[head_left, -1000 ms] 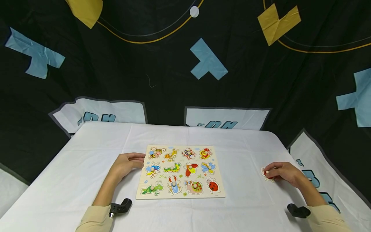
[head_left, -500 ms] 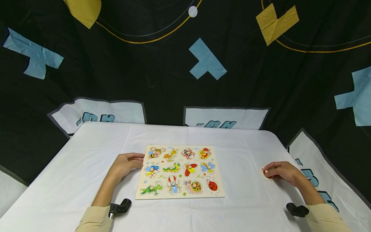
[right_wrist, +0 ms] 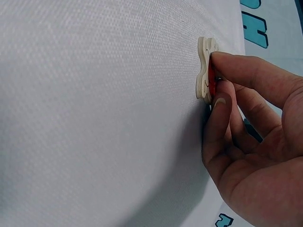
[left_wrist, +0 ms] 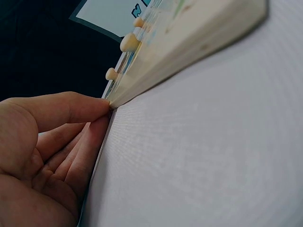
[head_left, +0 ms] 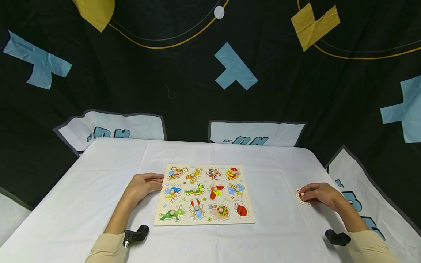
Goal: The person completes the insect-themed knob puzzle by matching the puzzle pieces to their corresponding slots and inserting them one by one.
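Note:
A wooden peg puzzle board (head_left: 204, 223) with insect pictures lies flat in the middle of the white table. My left hand (head_left: 141, 188) is at its left side, with fairly straight thumb and fingertips touching the board's edge, as the left wrist view also shows. Off to the right, my right hand (head_left: 323, 197) pinches a red puzzle piece (right_wrist: 203, 71) with a pale wavy outline between thumb and fingers. The piece is right at the cloth, partly covered by the fingertips. On the board, the ladybug picture (head_left: 241, 210) at the near right corner shows no knob.
Several knobbed pieces, among them a snail (head_left: 219, 212) and a green caterpillar (head_left: 195, 190), sit in the board. White cloth (head_left: 273, 204) covers the table between board and right hand. A black curtain (head_left: 190, 102) with blue and yellow shapes hangs behind.

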{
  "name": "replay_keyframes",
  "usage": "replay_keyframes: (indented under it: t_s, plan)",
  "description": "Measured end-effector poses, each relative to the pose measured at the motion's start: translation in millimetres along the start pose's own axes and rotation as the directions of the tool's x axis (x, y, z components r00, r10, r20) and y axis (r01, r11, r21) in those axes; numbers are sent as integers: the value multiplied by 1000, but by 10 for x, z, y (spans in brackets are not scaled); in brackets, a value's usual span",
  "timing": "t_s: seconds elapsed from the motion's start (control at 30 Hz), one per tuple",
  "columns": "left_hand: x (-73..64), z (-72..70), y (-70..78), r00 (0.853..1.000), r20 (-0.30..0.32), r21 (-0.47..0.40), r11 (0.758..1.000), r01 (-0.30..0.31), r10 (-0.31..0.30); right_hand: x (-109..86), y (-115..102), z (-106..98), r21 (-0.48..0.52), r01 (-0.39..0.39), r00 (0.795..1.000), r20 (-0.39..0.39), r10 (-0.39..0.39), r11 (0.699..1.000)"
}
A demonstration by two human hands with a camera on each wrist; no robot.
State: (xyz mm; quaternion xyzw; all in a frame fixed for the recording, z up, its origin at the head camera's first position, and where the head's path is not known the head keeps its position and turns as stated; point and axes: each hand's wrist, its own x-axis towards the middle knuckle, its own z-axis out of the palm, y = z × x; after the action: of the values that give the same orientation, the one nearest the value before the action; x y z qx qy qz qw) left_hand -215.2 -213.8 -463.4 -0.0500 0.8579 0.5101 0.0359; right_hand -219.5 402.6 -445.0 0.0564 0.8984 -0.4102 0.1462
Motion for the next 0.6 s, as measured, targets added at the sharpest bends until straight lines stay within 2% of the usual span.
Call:
replay_keyframes:
  t_s: [0.6]
  plan:
    - [-13,4,8,1000,-4,5,1000,-4,4,5,-6,5,3,-20,1000,-4,20,1000]
